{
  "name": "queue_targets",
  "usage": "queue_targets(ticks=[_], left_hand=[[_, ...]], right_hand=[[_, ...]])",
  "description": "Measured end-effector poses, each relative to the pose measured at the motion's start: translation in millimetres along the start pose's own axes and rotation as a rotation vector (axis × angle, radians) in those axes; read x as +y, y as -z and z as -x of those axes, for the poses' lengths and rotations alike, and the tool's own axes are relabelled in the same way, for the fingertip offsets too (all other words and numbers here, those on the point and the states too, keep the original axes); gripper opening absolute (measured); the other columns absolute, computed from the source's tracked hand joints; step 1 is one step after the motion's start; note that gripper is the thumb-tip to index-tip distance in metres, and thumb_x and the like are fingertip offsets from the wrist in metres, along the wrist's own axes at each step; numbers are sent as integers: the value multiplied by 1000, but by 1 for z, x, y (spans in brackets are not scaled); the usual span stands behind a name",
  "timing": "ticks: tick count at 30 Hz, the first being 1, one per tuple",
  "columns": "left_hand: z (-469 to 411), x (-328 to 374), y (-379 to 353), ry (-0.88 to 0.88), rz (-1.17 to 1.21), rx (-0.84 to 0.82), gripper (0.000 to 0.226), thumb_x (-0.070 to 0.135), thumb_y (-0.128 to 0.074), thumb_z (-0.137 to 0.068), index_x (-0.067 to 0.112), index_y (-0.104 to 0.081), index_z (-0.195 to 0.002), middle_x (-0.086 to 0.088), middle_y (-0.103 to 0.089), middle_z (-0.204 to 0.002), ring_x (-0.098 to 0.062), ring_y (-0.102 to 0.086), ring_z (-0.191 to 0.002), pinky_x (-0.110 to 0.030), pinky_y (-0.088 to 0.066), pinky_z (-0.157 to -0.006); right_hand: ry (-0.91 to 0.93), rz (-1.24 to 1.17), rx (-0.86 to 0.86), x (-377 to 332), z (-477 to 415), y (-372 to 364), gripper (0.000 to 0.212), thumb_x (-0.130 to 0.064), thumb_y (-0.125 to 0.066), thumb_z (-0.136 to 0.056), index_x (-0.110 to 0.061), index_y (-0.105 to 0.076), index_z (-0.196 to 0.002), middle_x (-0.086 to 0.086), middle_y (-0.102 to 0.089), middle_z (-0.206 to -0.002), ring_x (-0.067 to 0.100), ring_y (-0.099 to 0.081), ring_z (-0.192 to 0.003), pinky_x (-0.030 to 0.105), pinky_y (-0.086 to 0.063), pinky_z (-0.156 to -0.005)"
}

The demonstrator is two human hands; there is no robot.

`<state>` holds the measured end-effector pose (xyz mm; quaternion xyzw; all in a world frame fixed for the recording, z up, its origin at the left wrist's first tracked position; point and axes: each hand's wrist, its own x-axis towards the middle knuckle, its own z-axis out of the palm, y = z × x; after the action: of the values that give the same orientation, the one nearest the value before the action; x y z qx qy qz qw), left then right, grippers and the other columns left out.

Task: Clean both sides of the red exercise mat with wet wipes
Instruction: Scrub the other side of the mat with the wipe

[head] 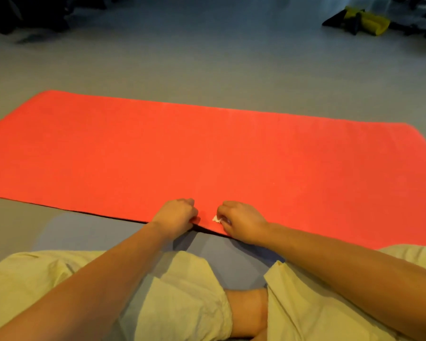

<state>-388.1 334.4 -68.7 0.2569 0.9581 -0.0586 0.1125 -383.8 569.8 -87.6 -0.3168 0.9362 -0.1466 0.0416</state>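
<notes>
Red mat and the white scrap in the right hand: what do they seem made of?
Red mat: probably foam or rubber, matte; no glare, and its near edge bends softly where gripped. White wipe: likely nonwoven fabric, crumpled into a wad pinched by the right hand.

You are sitting on a grey floor (207, 57). The red exercise mat (207, 153) lies spread out on it, crosswise just beyond your knees. Well beyond the mat's far right corner lies a yellow and black bundle (364, 20). Beyond its far left corner lie dark blurred things (22, 18).
</notes>
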Motion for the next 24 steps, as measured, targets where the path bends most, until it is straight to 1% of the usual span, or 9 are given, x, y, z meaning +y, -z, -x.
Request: queue_targets(ticks=[2, 5, 9, 11, 13, 16, 19, 21, 24], left_hand=[[-3, 2, -1, -35, -6, -7, 25, 34, -56, -101, 15, -71, -105, -8, -58, -107, -34, -60, -101, -38, -36, -69], [-9, -1, 2, -94, 25, -54, 30, 45, -60, -97, 16, -68, -96, -4, -57, -100, -32, -61, -93, -40, -44, -68], [-30, -20, 12, -45, 316, -134, 79, 95, -64, -58, 19, -70, -77, 2, -62, -96, -16, -60, -87, -37, -50, -72], [-46, -26, 13, -47, 359, -127, 65, 86, -75, -58, 25, -72, -79, 5, -57, -110, -12, -57, -103, -30, -48, -80], [-59, -26, 10, -28, 323, -100, 47, 55, -92, -63, 29, -68, -94, 4, -50, -119, -18, -51, -116, -28, -42, -82], [-73, -22, 11, 45, 264, -94, 90, 46, -101, -49, 27, -58, -126, -1, -46, -129, -26, -44, -126, -35, -47, -91], [-80, -22, 17, 56, 167, -174, 139, 53, -101, -44, 25, -29, -159, -8, -24, -161, -30, -24, -150, -48, -42, -114], [-84, -22, 22, 68, 159, -245, 145, 56, -100, -46, 21, -22, -163, -11, -15, -168, -32, -17, -155, -46, -34, -121], [-97, -24, 33, 85, 171, -239, 119, 58, -98, -52, 24, -44, -153, -11, -37, -156, -34, -38, -143, -40, -39, -116]], right_hand=[[7, -20, 4, 0, -1, -1, 15, -21, -54, -90, -19, -63, -101, 2, -61, -100, 28, -59, -91, 37, -45, -66], [21, -44, -27, 0, -2, -1, 14, -25, -54, -91, -20, -63, -100, 1, -60, -99, 26, -58, -90, 35, -43, -65], [39, -41, -47, -1, -1, -9, 11, -24, -54, -90, -21, -63, -95, 0, -58, -96, 26, -57, -88, 35, -40, -63], [45, -48, -40, 1, -2, -11, 12, -23, -54, -89, -21, -66, -94, 0, -59, -94, 26, -58, -88, 36, -44, -64], [49, -54, -27, 7, -9, -9, 13, -22, -56, -87, -23, -68, -92, -1, -59, -93, 25, -60, -89, 37, -48, -65], [-15, -62, 10, 25, -34, -2, 14, -24, -57, -87, -23, -70, -92, -1, -61, -92, 26, -62, -88, 39, -49, -67], [-136, -71, 83, 38, -61, 3, 15, -25, -58, -86, -22, -71, -92, 1, -63, -92, 29, -64, -89, 39, -50, -67], [-188, -46, 117, 36, -66, 2, 15, -24, -58, -87, -19, -71, -92, 3, -63, -92, 31, -64, -90, 38, -48, -67], [-45, 56, 139, 23, -49, -7, 19, -27, -52, -96, -13, -63, -88, 9, -61, -90, 34, -61, -85, 41, -47, -66]])
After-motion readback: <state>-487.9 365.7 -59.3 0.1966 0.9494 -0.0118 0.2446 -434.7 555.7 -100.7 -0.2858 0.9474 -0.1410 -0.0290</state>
